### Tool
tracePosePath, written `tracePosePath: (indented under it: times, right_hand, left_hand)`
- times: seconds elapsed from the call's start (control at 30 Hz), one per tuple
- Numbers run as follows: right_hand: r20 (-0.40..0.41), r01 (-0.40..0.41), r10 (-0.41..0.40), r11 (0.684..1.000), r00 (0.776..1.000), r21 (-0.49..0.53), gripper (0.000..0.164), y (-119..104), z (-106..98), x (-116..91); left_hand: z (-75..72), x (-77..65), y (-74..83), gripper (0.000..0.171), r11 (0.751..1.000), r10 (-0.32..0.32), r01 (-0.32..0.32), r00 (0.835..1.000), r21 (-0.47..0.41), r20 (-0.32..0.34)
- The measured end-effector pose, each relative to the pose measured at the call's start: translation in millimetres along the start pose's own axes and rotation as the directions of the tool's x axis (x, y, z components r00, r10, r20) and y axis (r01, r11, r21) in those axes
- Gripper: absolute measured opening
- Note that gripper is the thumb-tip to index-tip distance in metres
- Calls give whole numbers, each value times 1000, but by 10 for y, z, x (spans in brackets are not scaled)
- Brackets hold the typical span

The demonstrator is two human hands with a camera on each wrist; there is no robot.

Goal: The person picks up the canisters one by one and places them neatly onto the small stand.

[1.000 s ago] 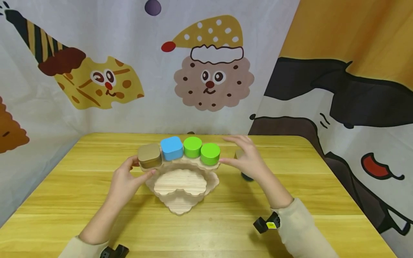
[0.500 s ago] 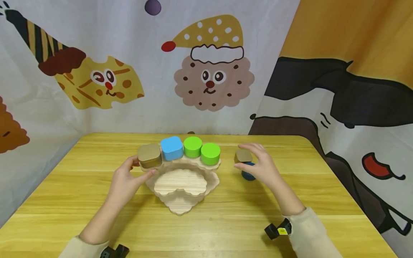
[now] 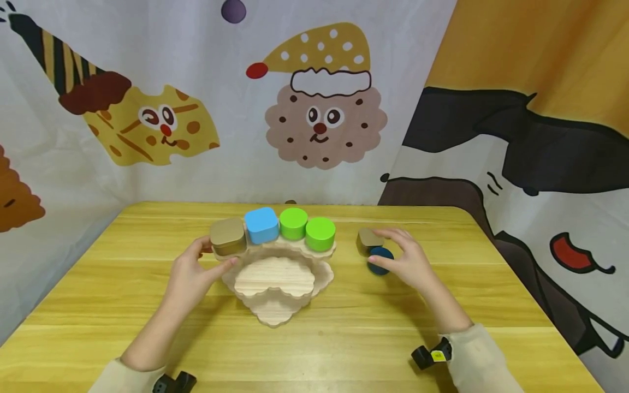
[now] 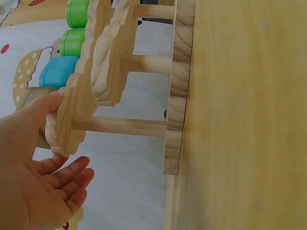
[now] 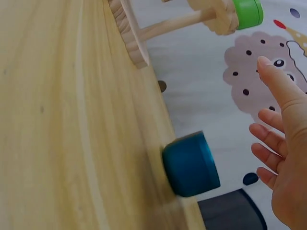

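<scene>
A tiered wooden stand (image 3: 275, 312) with scalloped shelves stands mid-table. Along its top shelf sit a gold rounded-square tin (image 3: 228, 236), a blue tin (image 3: 262, 226) and two round green tins (image 3: 320, 234). My left hand (image 3: 194, 275) pinches the left end of that shelf; the left wrist view shows the thumb (image 4: 45, 108) on the shelf end by the gold tin. To the right, a second gold tin (image 3: 367, 241) and a dark blue round tin (image 3: 380, 261) are close together on the table. My right hand (image 3: 410, 261) hovers over them, thumb and fingers spread apart.
Wooden posts (image 4: 120, 126) join the top shelf to the base (image 4: 178, 96). A printed curtain (image 3: 196, 54) hangs behind the table's back edge. The wooden table (image 3: 314, 360) extends around the stand. A small camera (image 3: 429, 356) sits on my right wrist.
My right hand has moved from the stand's right end, rightward and nearer to me, over the loose gold and dark blue tins. My left hand has stayed at the shelf.
</scene>
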State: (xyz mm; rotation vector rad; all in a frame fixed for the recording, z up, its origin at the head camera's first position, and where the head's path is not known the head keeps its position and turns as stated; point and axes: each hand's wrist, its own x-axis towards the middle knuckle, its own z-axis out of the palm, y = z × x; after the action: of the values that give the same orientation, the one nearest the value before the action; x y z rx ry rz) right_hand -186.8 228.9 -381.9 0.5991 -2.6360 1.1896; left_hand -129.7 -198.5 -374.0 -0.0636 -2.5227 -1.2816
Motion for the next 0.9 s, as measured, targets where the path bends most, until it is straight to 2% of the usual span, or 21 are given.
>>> tracePosePath:
  times: [0.27,0.9]
  right_hand:
    - [15,-37,36,999,999,32,62,184,-18,-32]
    - [80,-113,111,993,991,24,63,491,-16,-117]
  left_hand:
    - [-2,5,-3,66,1000,3,-3,1000,3,0]
    - [7,14,-27,66,1000,5,-5,1000,7,2]
